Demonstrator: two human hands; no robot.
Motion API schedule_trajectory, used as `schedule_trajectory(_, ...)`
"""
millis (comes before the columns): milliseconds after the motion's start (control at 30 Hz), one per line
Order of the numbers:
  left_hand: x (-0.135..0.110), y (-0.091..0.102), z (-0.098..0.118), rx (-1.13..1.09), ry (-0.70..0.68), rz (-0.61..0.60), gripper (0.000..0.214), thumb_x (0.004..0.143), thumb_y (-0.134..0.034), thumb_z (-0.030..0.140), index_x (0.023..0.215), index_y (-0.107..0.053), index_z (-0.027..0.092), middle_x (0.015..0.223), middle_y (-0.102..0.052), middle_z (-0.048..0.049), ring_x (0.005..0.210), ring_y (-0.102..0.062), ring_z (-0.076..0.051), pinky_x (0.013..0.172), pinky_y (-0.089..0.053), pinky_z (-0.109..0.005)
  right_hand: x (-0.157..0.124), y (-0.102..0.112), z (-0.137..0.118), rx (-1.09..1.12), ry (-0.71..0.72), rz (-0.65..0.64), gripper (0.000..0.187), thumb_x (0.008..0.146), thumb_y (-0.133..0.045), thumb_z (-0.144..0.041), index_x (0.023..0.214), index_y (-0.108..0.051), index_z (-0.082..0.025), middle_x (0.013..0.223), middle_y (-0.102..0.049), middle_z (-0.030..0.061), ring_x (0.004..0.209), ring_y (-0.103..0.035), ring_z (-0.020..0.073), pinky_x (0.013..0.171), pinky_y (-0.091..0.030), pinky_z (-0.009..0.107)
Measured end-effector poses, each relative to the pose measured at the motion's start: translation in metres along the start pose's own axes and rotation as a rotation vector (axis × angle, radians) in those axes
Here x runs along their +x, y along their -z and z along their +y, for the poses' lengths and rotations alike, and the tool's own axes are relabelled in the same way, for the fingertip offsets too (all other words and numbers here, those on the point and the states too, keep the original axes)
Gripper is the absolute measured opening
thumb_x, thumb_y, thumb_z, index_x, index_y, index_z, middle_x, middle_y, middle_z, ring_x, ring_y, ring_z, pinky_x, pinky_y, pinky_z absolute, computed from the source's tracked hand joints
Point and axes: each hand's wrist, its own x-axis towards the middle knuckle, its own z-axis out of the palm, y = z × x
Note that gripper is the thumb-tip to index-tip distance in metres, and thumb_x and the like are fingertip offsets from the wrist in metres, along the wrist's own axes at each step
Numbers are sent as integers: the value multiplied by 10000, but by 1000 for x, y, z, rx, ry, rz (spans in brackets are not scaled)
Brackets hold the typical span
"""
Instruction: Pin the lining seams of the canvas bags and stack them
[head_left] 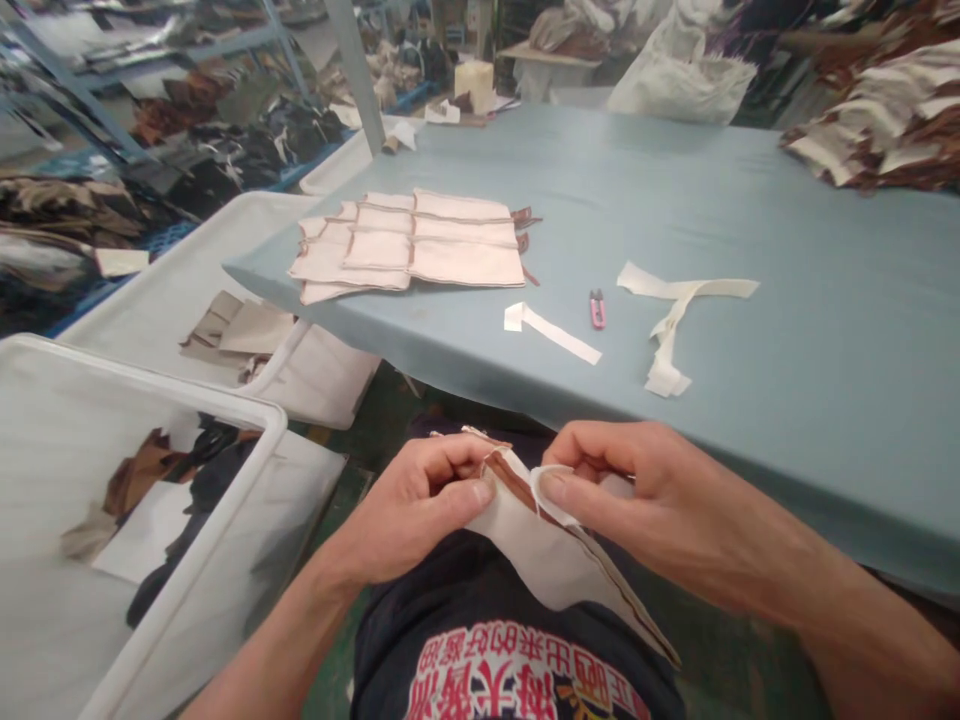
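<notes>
A cream fabric piece with a brown edge lies over my lap, below the table's front edge. My left hand is closed and pinches its upper left corner between thumb and fingers. My right hand is closed too, its thumb pressing a white strip at the top of the same piece. The two hands almost touch.
On the blue-grey table lie a stack of cream panels, a small pink thread snip and white strips. White bins with fabric scraps stand at the left. Fabric piles sit at the far right.
</notes>
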Motion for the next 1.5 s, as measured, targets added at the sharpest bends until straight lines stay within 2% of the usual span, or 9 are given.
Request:
schedule_trajectory(100, 4, -4, 1, 13, -34, -32, 153, 849, -632, 177, 913, -769, 153, 958, -703, -32, 785, -579, -135, 684, -443, -205, -4, 5, -9, -227, 59, -12, 281, 934, -542, -336, 699, -640, -216, 580, -557, -51, 508, -437, 87, 465, -285, 215)
schedule_trajectory(300, 12, -13, 8, -14, 16, -105, 177, 798, -595, 128, 897, -741, 139, 860, -675, -14, 729, -559, -116, 636, -411, -195, 4, 7, -17, -627, 108, 9, 294, 924, -524, -294, 651, -603, -217, 547, -529, -46, 483, -384, 96, 502, -201, 274)
schedule_trajectory(533, 15, -10, 10, 73, 18, -152, 149, 756, -552, 126, 837, -677, 129, 738, -555, 32, 639, -419, -86, 575, -343, -198, 13, 14, -23, -805, 91, -56, 228, 852, -577, -227, 626, -611, -223, 496, -521, -52, 429, -329, 94, 484, -148, 291)
schedule_trajectory(767, 19, -13, 15, 95, 11, -158, 107, 752, -534, 138, 804, -627, 138, 706, -499, 48, 617, -372, -80, 547, -312, -201, 20, 16, -30, -844, 16, -132, 245, 849, -571, -240, 616, -645, -226, 514, -570, -42, 438, -371, 98, 452, -201, 263)
schedule_trajectory(1000, 20, -12, 11, 145, -11, -166, 64, 775, -529, 119, 728, -545, 159, 671, -438, 62, 606, -343, -78, 548, -305, -206, 26, 17, -30, -837, 42, -148, 272, 860, -544, -265, 614, -654, -225, 509, -549, -33, 448, -349, 103, 454, -230, 243)
schedule_trajectory(1167, 20, -12, 8, 186, -28, -150, 78, 828, -546, 146, 753, -568, 147, 700, -446, 54, 628, -354, -80, 561, -314, -207, 29, 18, -35, -857, -21, -220, 276, 866, -536, -283, 614, -625, -216, 490, -486, -35, 444, -347, 101, 453, -245, 235)
schedule_trajectory(1267, 18, -12, 7, 191, -24, -132, 95, 853, -547, 172, 792, -606, 130, 725, -476, 40, 635, -369, -83, 562, -315, -211, 30, 18, -38, -863, -58, -212, 259, 854, -530, -278, 626, -637, -217, 496, -482, -32, 453, -350, 104, 458, -243, 239)
schedule_trajectory(1500, 17, -13, 4, 292, -29, -82, 161, 834, -551, 159, 868, -701, 111, 775, -575, 2, 688, -463, -112, 606, -370, -228, 33, 13, -41, -901, -48, -224, 260, 843, -534, -245, 610, -641, -203, 484, -474, -28, 435, -305, 98, 463, -219, 257)
